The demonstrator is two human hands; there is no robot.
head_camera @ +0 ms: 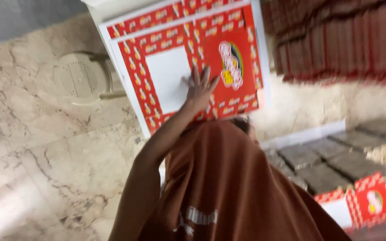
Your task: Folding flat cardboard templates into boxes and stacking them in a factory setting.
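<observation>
Head view, steeply downward (close)

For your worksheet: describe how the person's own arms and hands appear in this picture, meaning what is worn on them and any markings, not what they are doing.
Only one hand shows, blurred, with a bare forearm: no glove, watch or ring can be made out. Which hand it is cannot be told. Below it hangs rust-brown cloth with a pale printed mark near the bottom edge. No sleeve covers the arm.

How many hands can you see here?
1: an open hand pressed flat on the red and white printed cardboard sheet up top. The other hand may be hidden behind the brown shirt.
</observation>
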